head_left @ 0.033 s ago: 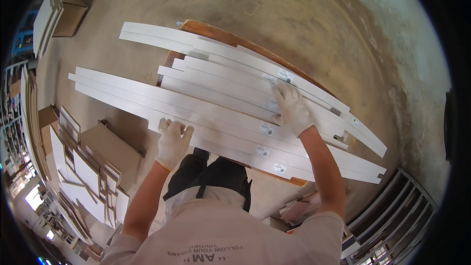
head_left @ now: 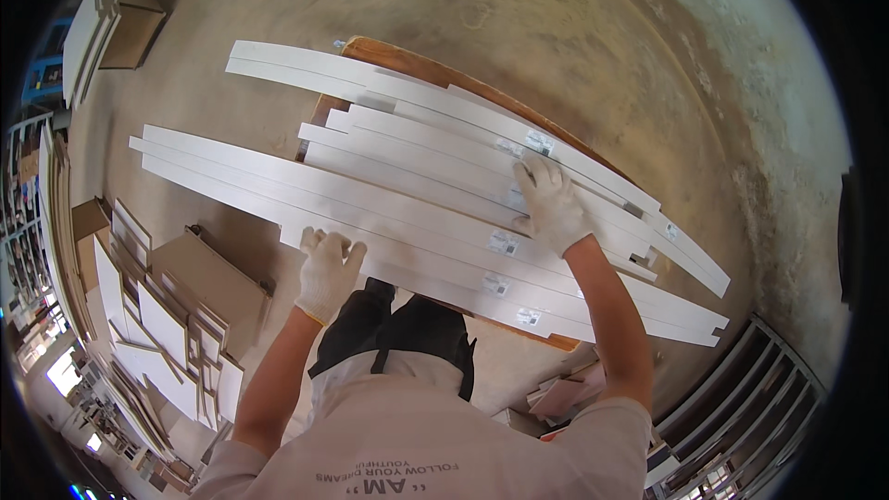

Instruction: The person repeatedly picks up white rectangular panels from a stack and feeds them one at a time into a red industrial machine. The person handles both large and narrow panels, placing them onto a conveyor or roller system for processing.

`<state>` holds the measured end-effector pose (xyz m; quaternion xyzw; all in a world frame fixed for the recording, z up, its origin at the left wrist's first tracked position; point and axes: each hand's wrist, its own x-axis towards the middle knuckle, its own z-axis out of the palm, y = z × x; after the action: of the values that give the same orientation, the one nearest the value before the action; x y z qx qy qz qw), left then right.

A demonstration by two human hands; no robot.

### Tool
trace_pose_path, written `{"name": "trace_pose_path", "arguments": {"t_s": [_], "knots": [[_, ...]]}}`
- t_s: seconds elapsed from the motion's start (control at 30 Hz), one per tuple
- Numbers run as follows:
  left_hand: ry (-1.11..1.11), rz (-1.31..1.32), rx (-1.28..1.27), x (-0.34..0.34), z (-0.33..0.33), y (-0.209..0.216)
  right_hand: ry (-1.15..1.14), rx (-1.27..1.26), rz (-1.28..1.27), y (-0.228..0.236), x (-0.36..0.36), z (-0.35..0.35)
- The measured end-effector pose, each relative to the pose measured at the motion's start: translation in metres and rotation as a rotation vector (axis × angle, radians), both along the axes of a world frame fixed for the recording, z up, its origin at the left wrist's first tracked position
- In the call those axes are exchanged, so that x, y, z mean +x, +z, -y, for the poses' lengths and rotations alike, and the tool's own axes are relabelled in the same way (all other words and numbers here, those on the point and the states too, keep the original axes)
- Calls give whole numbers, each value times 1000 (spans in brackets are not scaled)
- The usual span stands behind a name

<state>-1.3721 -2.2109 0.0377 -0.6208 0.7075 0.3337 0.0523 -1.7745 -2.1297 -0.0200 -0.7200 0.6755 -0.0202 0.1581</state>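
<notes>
Long white strip panels lie side by side, their ends staggered, across a brown wooden support. Several carry small printed labels. My left hand, in a pale work glove, is at the near edge of the closest panel, with its fingers loosely bent and apart. Farther right, my gloved right hand rests on the middle panels, its fingers spread toward the far side and its thumb out to the left. The palm hides part of a label there. Neither hand shows anything gripped in it.
Stacked white and brown boards stand at the left, beside a flat brown board. More panels lean at the upper left. A metal rack is at the lower right, near board offcuts.
</notes>
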Motion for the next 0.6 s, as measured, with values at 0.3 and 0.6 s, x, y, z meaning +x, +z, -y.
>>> {"name": "trace_pose_path", "arguments": {"t_s": [0.3, 0.6], "knots": [[-48, -12, 9, 13, -12, 7, -77, 79, -21, 6, -18, 23], [-96, 75, 119, 25, -30, 10, -63, 237, -98, -2, -44, 64]]}}
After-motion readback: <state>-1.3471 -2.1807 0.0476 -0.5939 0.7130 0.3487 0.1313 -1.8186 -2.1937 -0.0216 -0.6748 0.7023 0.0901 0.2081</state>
